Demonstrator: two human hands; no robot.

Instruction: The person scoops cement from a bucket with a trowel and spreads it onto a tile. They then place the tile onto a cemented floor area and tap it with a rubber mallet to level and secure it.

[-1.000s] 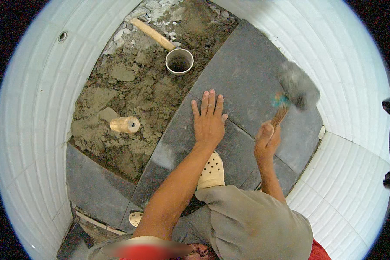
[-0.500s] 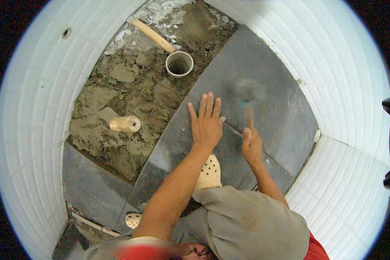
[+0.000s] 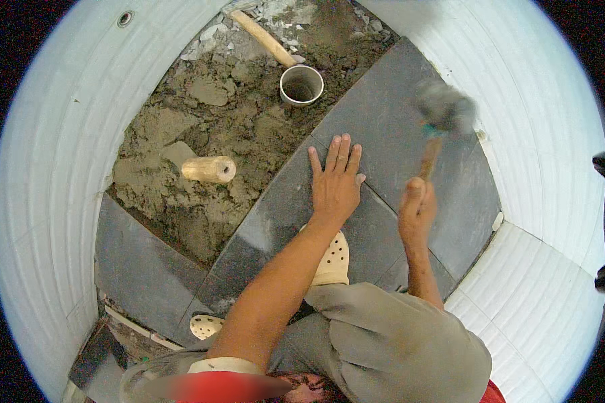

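My right hand (image 3: 417, 211) is closed round the wooden handle of a mallet (image 3: 431, 154). Its dark grey head is smeared by motion and appears over the far right part of a large grey floor tile (image 3: 390, 107). A teal patch shows where handle and head meet. My left hand (image 3: 337, 185) lies flat with fingers spread, pressing near the tile's left edge, across from the joint between two tiles. Left of the tiles is a bed of damp mortar (image 3: 222, 134). In it stands a trowel with a stubby wooden handle (image 3: 210, 170), its blade partly buried.
A metal cup (image 3: 302, 86) stands on the mortar, beside a wooden tool handle (image 3: 263, 39). Broken rubble (image 3: 212, 33) lies at the far end. White ribbed walls (image 3: 544, 127) close in both sides. My cream clog (image 3: 333, 258) rests on the laid tiles.
The mallet has swung up and to the right, its head now larger in view. My left hand stays flat on the tile, while the whole view has shifted slightly.
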